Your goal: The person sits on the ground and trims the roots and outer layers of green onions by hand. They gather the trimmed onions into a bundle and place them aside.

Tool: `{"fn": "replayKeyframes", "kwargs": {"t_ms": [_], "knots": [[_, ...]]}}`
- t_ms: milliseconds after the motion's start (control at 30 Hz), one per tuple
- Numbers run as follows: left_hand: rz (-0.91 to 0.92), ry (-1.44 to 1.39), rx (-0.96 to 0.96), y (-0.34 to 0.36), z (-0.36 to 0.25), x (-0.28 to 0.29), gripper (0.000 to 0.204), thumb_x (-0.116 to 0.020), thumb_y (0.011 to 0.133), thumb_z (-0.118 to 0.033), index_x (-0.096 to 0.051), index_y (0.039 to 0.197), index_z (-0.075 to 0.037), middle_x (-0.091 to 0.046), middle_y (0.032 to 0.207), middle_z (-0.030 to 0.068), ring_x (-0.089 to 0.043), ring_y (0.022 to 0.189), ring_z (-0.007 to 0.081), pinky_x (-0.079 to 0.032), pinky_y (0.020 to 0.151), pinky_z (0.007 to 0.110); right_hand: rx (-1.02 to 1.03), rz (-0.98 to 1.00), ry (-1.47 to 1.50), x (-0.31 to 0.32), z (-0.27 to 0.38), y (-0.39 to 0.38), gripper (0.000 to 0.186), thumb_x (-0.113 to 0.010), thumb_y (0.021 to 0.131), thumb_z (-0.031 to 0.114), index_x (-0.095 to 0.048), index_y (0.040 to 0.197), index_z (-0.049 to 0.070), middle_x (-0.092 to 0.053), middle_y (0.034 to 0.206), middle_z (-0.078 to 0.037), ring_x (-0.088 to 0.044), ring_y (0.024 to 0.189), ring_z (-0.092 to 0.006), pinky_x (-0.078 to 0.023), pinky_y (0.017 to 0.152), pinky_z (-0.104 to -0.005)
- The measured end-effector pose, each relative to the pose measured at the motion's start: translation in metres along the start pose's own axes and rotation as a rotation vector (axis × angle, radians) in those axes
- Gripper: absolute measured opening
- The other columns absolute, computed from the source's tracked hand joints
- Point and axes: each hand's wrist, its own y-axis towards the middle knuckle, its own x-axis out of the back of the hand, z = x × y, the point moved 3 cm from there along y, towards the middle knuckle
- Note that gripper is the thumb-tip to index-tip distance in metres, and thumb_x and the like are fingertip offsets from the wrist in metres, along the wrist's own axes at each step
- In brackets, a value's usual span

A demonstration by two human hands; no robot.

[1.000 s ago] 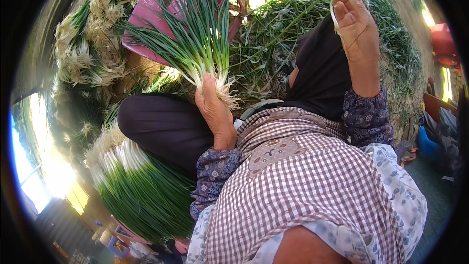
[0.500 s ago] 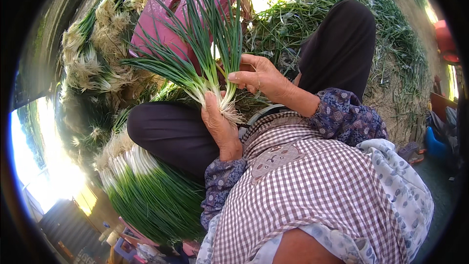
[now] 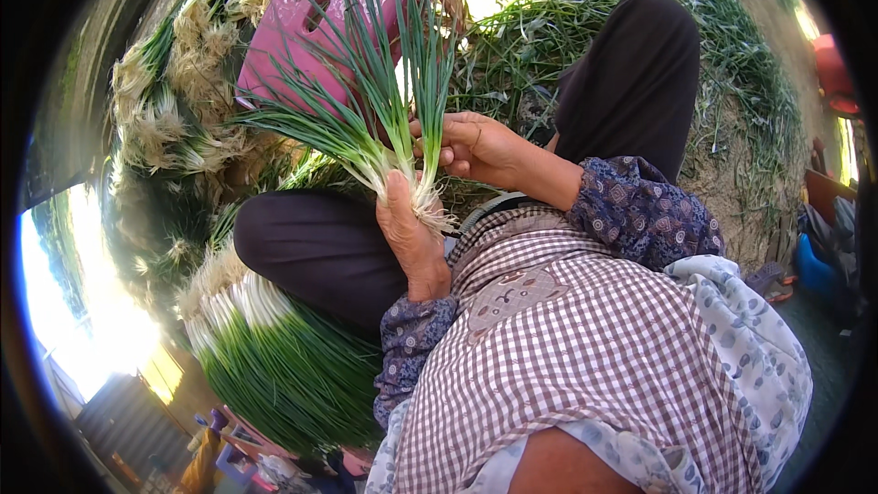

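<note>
My left hand is closed round the white lower ends of a small bunch of spring onions. Its thumb lies across the stems, and the pale roots hang out beside it. The green leaves fan upward and away from me. My right hand is at the right side of the bunch, its fingers bent together and reaching among the stalks. One stalk passes in front of those fingertips, so whatever they pinch is hidden.
A pink plastic stool stands just beyond the bunch. At far left lie rooty spring onion bundles; a large neat pile of spring onions rests by my left knee. Loose green leaf trimmings cover the ground at far right.
My right fingers have slid leftward behind the rightmost stalk, where they were in front of it before. The left hand keeps its grip on the bunch.
</note>
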Motion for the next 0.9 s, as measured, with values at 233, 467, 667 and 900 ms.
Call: {"fn": "replayKeyframes", "kwargs": {"t_ms": [233,467,667,900], "knots": [[-0.046,0.013,-0.052,-0.005,-0.006,-0.009,0.035,-0.056,0.093,-0.037,-0.056,0.112,-0.008,-0.058,0.084,-0.0003,-0.05,0.062,0.0066,-0.039,0.051,0.02,0.193,-0.119,-1.224,0.014,-0.006,0.015,0.021,-0.064,0.085,0.02,-0.063,0.096,0.002,-0.063,0.068,-0.007,-0.053,0.048,-0.0206,-0.046,0.046,-0.0321],[-0.005,-0.022,0.005,-0.004,-0.004,0.001,0.032,-0.055,0.094,-0.03,-0.056,0.113,-0.004,-0.061,0.09,0.0025,-0.055,0.072,0.0072,-0.043,0.059,0.021,0.526,-0.325,-1.859,0.017,0.007,-0.014,0.035,-0.072,0.076,0.021,-0.059,0.101,0.002,-0.059,0.082,-0.012,-0.062,0.081,-0.0317,-0.049,0.07,-0.042],[0.021,0.016,0.007,-0.001,0.002,0.01,0.034,-0.055,0.095,-0.029,-0.056,0.116,-0.003,-0.061,0.092,0.0025,-0.056,0.075,0.0082,-0.045,0.063,0.022,0.96,-0.332,-1.343,-0.035,0.09,-0.016,0.015,-0.063,0.087,0.009,-0.065,0.1,0.001,-0.052,0.057,0.003,-0.042,0.051,-0.0025,-0.035,0.046,-0.0227],[0.074,-0.023,-0.052,0.003,0.005,0.004,0.037,-0.055,0.095,-0.029,-0.056,0.118,-0.001,-0.062,0.098,0.0033,-0.057,0.08,0.0082,-0.047,0.069,0.023,0.848,-0.15,-1.664,-0.031,0.114,0.051,0.026,-0.066,0.082,0.012,-0.063,0.105,0.001,-0.05,0.052,-0.005,-0.044,0.046,-0.0092,-0.037,0.046,-0.0286]]}}
